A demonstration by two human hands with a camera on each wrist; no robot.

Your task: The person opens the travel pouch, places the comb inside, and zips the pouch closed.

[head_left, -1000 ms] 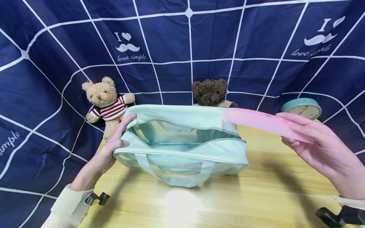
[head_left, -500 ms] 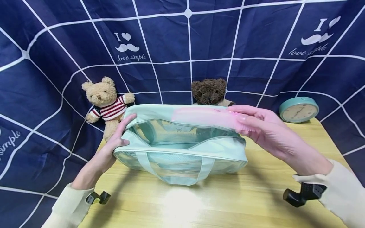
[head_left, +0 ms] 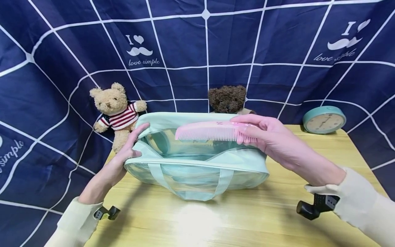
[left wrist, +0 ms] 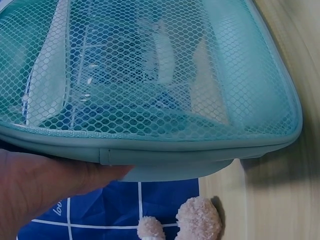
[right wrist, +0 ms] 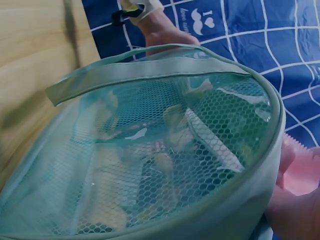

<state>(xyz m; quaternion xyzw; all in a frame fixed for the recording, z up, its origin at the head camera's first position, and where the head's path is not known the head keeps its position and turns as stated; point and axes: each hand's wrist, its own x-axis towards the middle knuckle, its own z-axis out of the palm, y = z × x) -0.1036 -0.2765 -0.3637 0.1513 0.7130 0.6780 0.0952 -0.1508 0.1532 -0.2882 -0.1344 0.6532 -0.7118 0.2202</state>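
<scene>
A pink comb (head_left: pixel 206 132) lies level over the opening of a mint-green, see-through zip bag (head_left: pixel 191 173), its teeth pointing down. My right hand (head_left: pixel 271 137) pinches the comb at its right end, thumb in front. In the right wrist view, part of the pink comb (right wrist: pixel 300 170) shows beyond the bag's edge. My left hand (head_left: pixel 128 147) grips the bag's left end, with the thumb by the front edge and a finger along the back edge. The left wrist view shows the bag's mesh end panel (left wrist: pixel 150 75) above that hand. Its other fingers are hidden.
A tan teddy bear (head_left: pixel 112 109) in a striped sweater leans at the back left. Behind the bag sits a dark brown bear (head_left: pixel 227 98). A teal round clock (head_left: pixel 324 120) stands at the back right of the wooden table (head_left: pixel 277 212). Dark blue gridded cloth (head_left: pixel 179 41) hangs behind.
My right hand has brought the comb leftward from the bag's right side to over its opening, and the teeth have turned downward. The left hand has kept its place on the bag.
</scene>
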